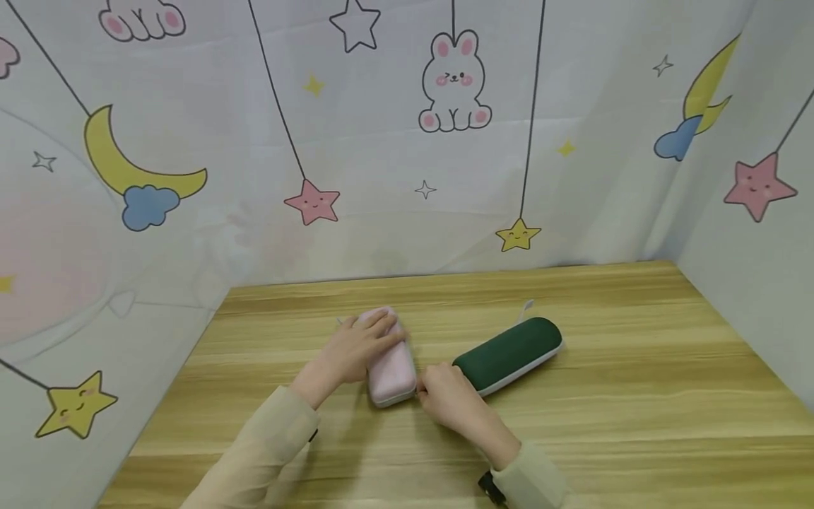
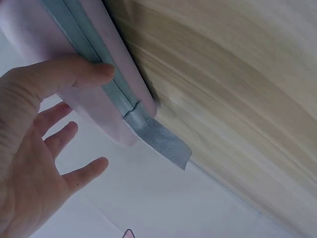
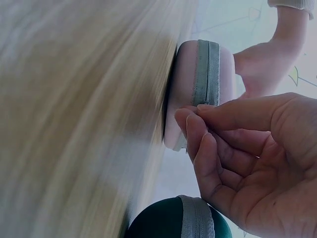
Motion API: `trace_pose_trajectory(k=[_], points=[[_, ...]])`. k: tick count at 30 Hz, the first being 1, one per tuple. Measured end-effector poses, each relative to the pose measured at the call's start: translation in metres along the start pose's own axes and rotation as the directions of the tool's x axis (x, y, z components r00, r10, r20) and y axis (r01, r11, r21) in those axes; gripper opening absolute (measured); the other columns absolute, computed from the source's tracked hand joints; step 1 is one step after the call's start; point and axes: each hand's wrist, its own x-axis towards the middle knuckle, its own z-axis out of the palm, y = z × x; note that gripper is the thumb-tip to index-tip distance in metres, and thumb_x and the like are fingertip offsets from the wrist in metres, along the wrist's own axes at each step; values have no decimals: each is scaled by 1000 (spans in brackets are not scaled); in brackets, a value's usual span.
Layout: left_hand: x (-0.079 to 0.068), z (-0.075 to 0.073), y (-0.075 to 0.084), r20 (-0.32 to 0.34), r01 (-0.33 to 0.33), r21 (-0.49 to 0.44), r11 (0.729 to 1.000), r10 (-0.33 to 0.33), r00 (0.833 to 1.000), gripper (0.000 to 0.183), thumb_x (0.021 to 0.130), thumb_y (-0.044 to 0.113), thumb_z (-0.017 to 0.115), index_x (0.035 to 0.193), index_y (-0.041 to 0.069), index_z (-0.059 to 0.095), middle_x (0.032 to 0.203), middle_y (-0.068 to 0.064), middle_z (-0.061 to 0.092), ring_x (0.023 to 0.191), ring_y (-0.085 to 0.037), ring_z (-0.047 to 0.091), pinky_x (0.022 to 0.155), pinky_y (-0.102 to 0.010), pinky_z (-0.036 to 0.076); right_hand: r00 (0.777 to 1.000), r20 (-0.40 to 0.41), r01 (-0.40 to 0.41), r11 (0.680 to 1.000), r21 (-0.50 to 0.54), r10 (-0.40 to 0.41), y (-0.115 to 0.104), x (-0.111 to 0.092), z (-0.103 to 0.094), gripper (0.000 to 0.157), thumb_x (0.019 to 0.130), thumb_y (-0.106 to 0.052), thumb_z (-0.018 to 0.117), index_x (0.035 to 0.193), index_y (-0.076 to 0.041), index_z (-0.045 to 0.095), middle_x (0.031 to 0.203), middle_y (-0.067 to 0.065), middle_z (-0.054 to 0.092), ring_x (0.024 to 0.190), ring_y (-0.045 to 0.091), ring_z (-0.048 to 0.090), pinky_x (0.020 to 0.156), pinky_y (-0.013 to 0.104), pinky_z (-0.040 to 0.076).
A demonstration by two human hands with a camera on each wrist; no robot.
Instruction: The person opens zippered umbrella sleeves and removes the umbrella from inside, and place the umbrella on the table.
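Spreading left hand on closed pink case, right hand apparently pinching zipper

No readable text — anywhere in view

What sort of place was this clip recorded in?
Probably an indoor tabletop nook, perhaps set up for recording: a wood-grain table, cartoon-printed cloth hanging behind and beside it, and a pink case and a green case lying on top.

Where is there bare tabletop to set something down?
Bare: the wooden tabletop right of the green zippered case, and left of the left hand. Crowded: around the pink zippered case, with the right hand between both cases.
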Motion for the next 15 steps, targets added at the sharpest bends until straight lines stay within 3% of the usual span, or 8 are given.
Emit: trace_pose_trajectory(k=[8, 15], points=[[2, -2, 3, 65, 18, -35, 999, -16, 998, 72, 76, 9, 77, 141, 21, 47, 151, -8, 42, 141, -27, 37, 97, -56, 46, 1000, -4, -18, 1000, -10, 18, -1, -1, 0, 46, 82, 1, 63, 50, -17, 36, 53, -9, 24, 48, 5, 21, 44, 20, 18], [2, -1, 3, 70, 43, -80, 996, -38, 997, 69, 77, 8, 76, 140, 19, 49, 150, -9, 43, 140, -29, 37, 97, -57, 45, 999, -21, -35, 999, -24, 35, -3, -1, -1, 49, 82, 2, 63, 51, -19, 30, 54, -9, 21, 49, 6, 19, 45, 20, 16]])
